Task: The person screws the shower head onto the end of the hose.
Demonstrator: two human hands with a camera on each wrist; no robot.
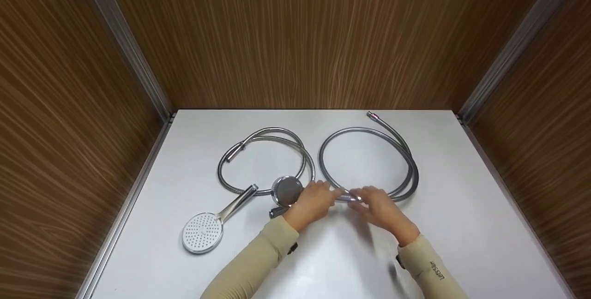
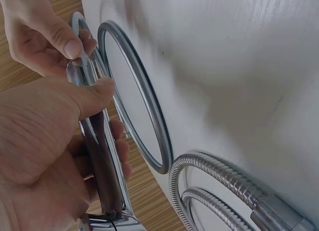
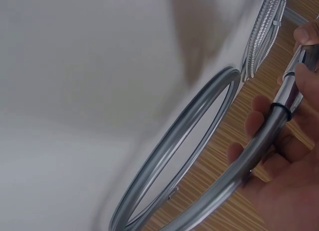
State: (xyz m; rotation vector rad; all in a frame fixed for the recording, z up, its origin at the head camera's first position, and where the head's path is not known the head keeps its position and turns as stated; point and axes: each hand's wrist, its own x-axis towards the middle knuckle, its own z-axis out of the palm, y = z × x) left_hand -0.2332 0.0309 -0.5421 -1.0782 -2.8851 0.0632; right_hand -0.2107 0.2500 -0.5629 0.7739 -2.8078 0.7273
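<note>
My left hand [image 1: 316, 201] grips the chrome handle of a hand shower [image 2: 105, 156], its fingers wrapped round it and the thumb on top. The shower's round head [image 1: 287, 191] shows left of that hand in the head view. My right hand [image 1: 381, 209] holds the end of a smooth grey shower hose [image 3: 219, 186] just below its chrome end fitting [image 3: 285, 94]. The fitting meets the lower end of the shower handle between both hands. From there the hose loops back over the table, its other end [image 1: 372, 116] pointing to the far side.
A second hand shower [image 1: 202, 233] lies face up on the white table [image 1: 157, 248] at the left. Behind it lies a coiled ribbed metal hose [image 1: 277, 129], one connector [image 2: 281, 213] near my left wrist. Wood-grain panels [image 1: 300, 36] enclose the back and sides.
</note>
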